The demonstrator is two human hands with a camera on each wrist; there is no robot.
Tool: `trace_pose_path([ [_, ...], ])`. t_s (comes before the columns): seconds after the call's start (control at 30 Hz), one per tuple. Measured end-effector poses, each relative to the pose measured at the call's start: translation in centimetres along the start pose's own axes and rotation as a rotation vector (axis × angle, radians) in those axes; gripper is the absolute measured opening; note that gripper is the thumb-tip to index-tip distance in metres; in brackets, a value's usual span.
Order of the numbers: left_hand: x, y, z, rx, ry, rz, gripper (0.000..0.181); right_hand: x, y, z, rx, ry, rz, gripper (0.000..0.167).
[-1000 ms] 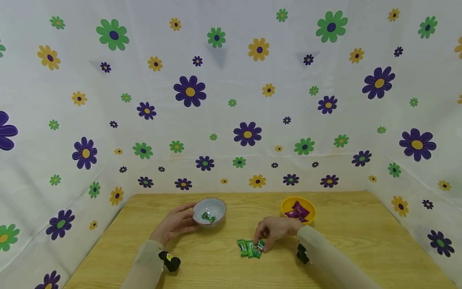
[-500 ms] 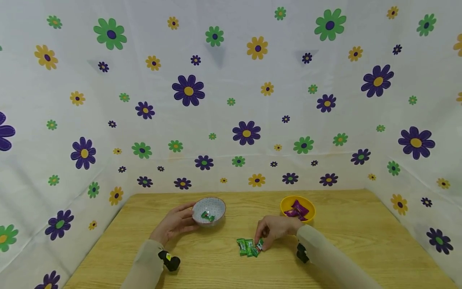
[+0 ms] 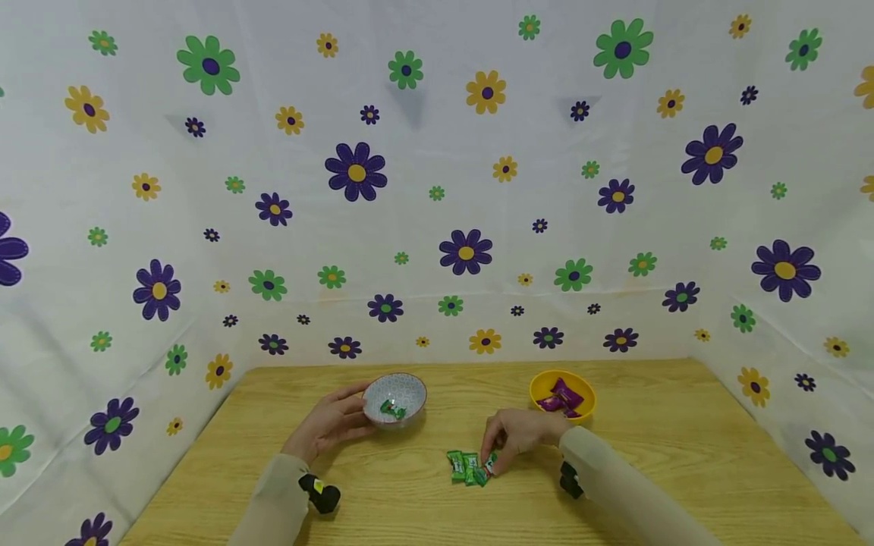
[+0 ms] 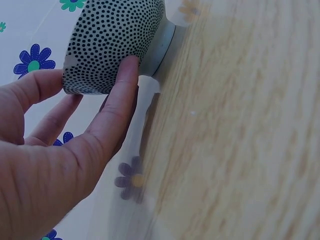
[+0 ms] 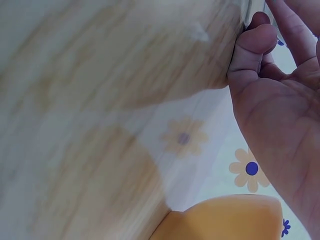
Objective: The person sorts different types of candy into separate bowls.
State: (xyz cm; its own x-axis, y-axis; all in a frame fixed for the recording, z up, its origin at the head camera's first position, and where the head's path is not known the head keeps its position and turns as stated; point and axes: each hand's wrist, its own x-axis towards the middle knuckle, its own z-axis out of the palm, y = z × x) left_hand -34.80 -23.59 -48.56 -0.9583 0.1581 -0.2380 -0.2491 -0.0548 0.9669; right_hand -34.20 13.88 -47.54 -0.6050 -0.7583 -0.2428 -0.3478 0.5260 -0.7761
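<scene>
The left hand point(image 3: 331, 427) holds the side of a patterned bowl point(image 3: 412, 395) with a red-brown rim; a green-wrapped candy point(image 3: 392, 409) lies inside. In the left wrist view, the fingers and thumb of the left hand point(image 4: 65, 135) touch the dotted outer wall of the bowl point(image 4: 107, 42). Right of the bowl, green candies point(image 3: 456, 466) lie side by side on the table. At their right end the right hand point(image 3: 522, 434) pinches a green candy point(image 3: 488, 463) between thumb and finger. The right wrist view shows the right hand point(image 5: 285, 95) low at the tabletop, its candy hidden.
A yellow bowl point(image 3: 535, 386) with purple-wrapped candies point(image 3: 565, 396) stands behind the right hand; its side point(image 5: 225, 220) shows in the right wrist view. White flowered cloth point(image 3: 410, 212) encloses the wooden table point(image 3: 382, 500) at the back and both sides.
The right fingers have shifted slightly left with the pinched candy, closer to the candies beside it. The left hand and the patterned bowl look the same.
</scene>
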Motion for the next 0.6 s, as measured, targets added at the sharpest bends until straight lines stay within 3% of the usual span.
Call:
trace_pose_path([
  [0.33,0.15,-0.17,-0.17,0.005,0.011,-0.012,0.05,0.26,-0.23,0.13,-0.074,0.02,0.025,0.011],
  [0.6,-0.07,0.0,-0.15,0.011,0.006,-0.01,0.051,0.04,-0.1,0.09,-0.035,0.014,0.006,0.01],
])
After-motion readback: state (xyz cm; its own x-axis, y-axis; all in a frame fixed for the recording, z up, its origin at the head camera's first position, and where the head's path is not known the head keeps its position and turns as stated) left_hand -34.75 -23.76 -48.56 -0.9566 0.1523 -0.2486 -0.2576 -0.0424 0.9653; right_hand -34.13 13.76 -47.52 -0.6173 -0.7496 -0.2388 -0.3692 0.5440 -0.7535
